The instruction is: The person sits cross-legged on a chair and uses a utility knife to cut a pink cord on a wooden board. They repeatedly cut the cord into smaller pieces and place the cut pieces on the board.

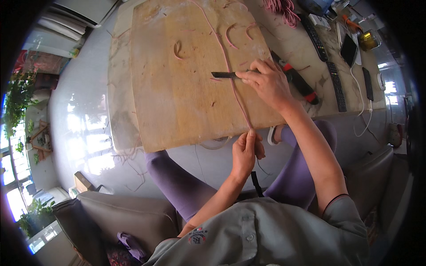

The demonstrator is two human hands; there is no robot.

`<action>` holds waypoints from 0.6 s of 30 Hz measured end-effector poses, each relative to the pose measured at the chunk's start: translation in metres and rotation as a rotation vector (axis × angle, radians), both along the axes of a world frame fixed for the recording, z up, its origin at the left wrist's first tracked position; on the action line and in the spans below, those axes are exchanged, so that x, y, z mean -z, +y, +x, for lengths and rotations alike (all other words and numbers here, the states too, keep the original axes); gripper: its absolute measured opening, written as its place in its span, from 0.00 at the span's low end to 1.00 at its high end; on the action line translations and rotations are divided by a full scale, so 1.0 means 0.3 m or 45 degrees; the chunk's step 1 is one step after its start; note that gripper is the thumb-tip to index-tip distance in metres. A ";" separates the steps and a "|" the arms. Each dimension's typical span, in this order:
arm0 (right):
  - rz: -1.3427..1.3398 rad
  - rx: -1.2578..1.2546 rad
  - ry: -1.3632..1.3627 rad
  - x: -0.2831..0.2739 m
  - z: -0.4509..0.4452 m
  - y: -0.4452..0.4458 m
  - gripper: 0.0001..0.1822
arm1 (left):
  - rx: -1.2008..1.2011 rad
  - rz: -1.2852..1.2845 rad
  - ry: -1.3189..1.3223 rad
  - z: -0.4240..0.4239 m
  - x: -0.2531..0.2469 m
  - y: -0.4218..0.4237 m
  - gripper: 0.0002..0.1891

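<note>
A pink insulated wire (219,43) runs down across a wooden board (173,106) towards its near edge. My left hand (245,149) pinches the wire there between thumb and fingers, just past the edge. My right hand (268,81) holds a flat, dark blade (221,75) with a slanted tip, which lies across the wire. Whether the blade cuts into the pink covering cannot be told. Curled pink scraps of stripped covering (229,37) lie on the board, with another curl (178,51) further left.
Beside the board, on the marble-patterned table (327,78), lie a black-and-red tool handle (301,83), remote controls (314,38), a phone (348,50) and a white cable (356,78). A bundle of pink wire (283,10) lies at the back. Scraps hang at the left table corner.
</note>
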State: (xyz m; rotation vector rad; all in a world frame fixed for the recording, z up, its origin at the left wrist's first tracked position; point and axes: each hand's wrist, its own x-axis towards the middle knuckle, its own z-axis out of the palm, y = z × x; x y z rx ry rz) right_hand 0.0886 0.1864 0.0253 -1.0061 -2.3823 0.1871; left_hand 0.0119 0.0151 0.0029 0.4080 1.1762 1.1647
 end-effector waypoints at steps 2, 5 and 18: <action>-0.008 0.016 -0.011 -0.001 0.003 -0.007 0.10 | 0.012 0.016 0.009 -0.002 -0.001 0.000 0.20; -0.009 0.022 0.018 -0.002 -0.001 -0.009 0.10 | 0.000 0.018 0.038 0.003 0.009 -0.003 0.20; 0.202 0.071 0.031 0.024 -0.028 0.035 0.09 | 0.019 0.047 0.057 -0.001 0.001 0.000 0.20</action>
